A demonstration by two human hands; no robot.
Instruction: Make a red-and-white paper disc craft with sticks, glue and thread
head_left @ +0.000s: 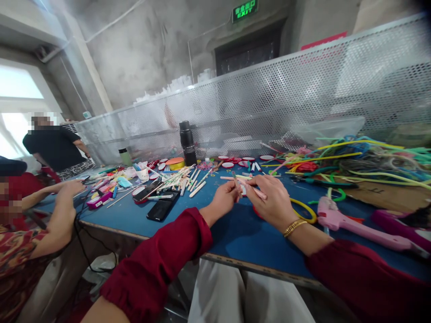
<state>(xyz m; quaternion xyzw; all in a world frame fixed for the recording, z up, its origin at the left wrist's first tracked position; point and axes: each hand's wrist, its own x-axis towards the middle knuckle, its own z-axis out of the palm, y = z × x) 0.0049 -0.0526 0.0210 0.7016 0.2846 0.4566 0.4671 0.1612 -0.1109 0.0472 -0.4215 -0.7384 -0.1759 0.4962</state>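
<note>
Green sign (244, 10) above dark doorway (249, 49): "EXIT"; Chinese characters above, unreadable.

Dark red gathered-cuff sleeves (161, 264), gold bracelet (293, 227) on right wrist, pale trousers (232, 296)

Craft workshop: cluttered shared worktable (235, 233)

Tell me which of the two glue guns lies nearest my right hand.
The pale pink glue gun, just right of your right hand, beside the yellow ring. The darker magenta glue gun lies farther right, behind it.
</note>
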